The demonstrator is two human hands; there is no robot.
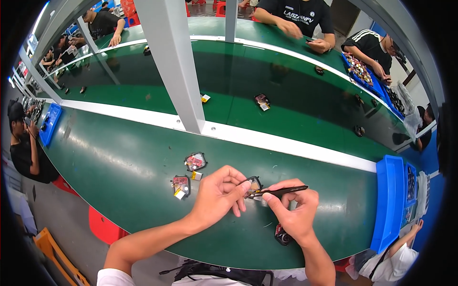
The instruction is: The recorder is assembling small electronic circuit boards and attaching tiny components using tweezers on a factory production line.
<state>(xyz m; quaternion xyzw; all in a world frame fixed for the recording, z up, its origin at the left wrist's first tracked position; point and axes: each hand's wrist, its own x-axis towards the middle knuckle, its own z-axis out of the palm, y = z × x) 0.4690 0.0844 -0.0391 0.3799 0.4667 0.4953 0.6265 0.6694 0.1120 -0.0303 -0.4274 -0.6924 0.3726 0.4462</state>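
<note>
1. Head view: the left hand [218,196] is half curled, its thumb and forefinger pinching the edge of a small black-rimmed plastic casing [255,182]; its remaining fingers bend loosely, apart from one another.
2. The right hand [296,209] is drawn in around a slim black tweezer-like tool [287,189], held much like a pen. The tool's tip meets the near side of the held casing; whether it grips a part cannot be told, since fingers cover much of that spot.
3. Nearer the person than the held casing, a black device with a red circuit board [283,234] lies just beside the right wrist.
4. Left of the held casing, past the left hand, lie two black-rimmed casings with red boards, an upper one [195,161] and a lower one [181,184], each with a small silver-and-yellow battery pack by it.
5. Beneath the held casing spreads a smooth green tabletop [124,152]; well to its right stands a long blue plastic tray [380,200].
6. Beyond the held casing run a white metal rail [267,143] and a grey metal post [167,62]; farther off, a co-worker in a black shirt [305,16] sits across.
</note>
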